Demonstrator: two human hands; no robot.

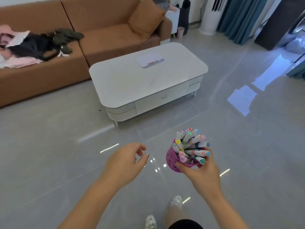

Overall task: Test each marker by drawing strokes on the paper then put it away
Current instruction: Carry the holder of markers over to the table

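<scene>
My right hand (202,174) grips a pink perforated pen cup (172,158) in the air above the floor. Several markers (191,144) with coloured caps stand in the cup. To the left of the cup, my left hand (125,161) hovers with loosely curled fingers and holds nothing. A white sheet of paper (148,59) lies far ahead on the white coffee table (132,83), with small coloured strokes along its near edge.
A brown sofa (99,30) with a heap of clothes (33,45) stands behind the table. Grey glossy floor tiles (57,146) stretch between me and the table. Teal curtains (239,19) and a white tower fan (211,15) stand at the back right. My shoes (176,201) show below.
</scene>
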